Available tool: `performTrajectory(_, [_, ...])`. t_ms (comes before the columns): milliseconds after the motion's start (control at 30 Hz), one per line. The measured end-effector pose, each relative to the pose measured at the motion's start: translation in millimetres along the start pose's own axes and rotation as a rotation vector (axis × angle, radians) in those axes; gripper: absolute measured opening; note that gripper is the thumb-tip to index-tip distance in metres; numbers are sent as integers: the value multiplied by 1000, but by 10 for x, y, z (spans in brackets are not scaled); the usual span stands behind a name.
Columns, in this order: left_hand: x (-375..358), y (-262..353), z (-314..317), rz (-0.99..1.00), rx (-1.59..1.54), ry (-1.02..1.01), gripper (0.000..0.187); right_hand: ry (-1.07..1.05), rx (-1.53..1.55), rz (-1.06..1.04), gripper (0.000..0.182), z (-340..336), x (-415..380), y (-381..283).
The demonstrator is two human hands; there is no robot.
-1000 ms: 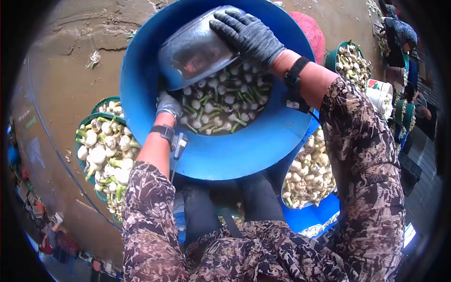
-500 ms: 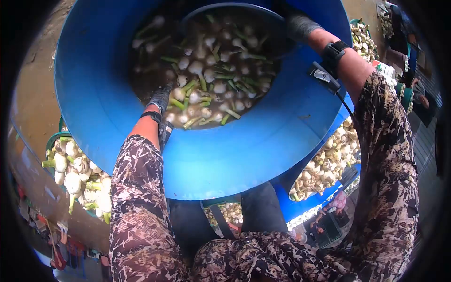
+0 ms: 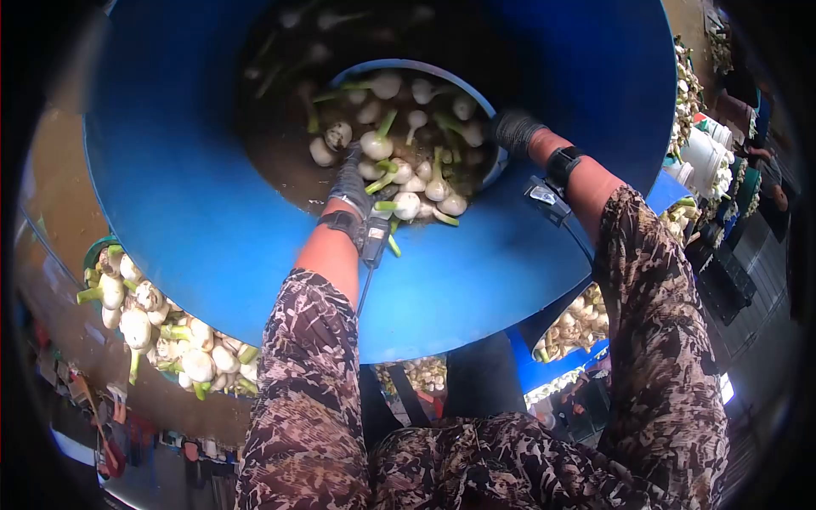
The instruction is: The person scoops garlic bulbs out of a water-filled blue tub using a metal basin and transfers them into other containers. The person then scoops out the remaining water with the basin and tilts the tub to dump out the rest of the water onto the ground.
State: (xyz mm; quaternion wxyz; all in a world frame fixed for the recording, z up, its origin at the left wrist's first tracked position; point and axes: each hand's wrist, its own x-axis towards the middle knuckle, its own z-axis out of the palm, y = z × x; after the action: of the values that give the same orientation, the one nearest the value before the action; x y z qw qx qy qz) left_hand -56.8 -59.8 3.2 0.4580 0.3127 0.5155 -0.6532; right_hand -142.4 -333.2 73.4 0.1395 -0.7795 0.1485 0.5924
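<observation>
Head view: basin [image 3: 406,64] sits inside the tub [image 3: 382,293], in murky water [image 3: 285,144]. Right hand [image 3: 514,133], gloved, at the basin's rim on the tub's right side; fingers blurred, can't tell if they pinch it. Left hand [image 3: 348,180], also gloved, at the near-left of the tub's water, against the bulbs [image 3: 376,144]; its grip is partly hidden, can't tell. Bulbs lie between the hands.

Basin is round, no clear long axis; mouth faces up, curved rim toward the tub's far side. Near rim hidden. Bulb stems point mixed ways, several away from the tub's near edge.

Tub wall smooth, blue. Left of tub: heaped pile [image 3: 195,361], brown floor [image 3: 64,166]. Right of tub: white buckets [image 3: 704,160].
</observation>
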Motion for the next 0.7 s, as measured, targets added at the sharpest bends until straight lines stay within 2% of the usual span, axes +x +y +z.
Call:
performTrajectory(100, [-173,63,627,277,422,161,59,-4,192,90,31,-133,-60,-14])
performTrajectory(167, [46,60,367,717,1103,44,58,15,426,212,32,50,-161,-45])
performTrajectory(200, [-135,137,474,925,1567,172,54,14,393,204,32,59,-181,-21])
performTrajectory(233, [-307,249,546,1111,2034,326,51,-14,491,239,32,69,-173,-11])
performTrajectory(267, [-551,336,596,1016,1749,562,50,-49,587,282,33,78,-195,2])
performTrajectory(300, [-742,404,586,903,1453,763,49,-55,552,282,33,63,-233,-13])
performTrajectory(367, [-700,520,323,784,1316,834,49,20,593,257,31,44,-316,-85])
performTrajectory(433, [-50,546,-220,834,1254,735,49,11,593,249,28,105,-292,-72])
performTrajectory(500, [558,274,-402,884,1188,641,50,2,592,241,26,111,-298,6])
performTrajectory(533, [716,187,-466,1083,1213,553,52,43,651,258,27,96,-262,-6])
performTrajectory(633, [198,-49,-248,605,1906,362,53,95,646,261,26,-8,-381,-143])
performTrajectory(700, [80,-175,-194,647,1249,498,49,82,598,279,34,29,-290,-29])
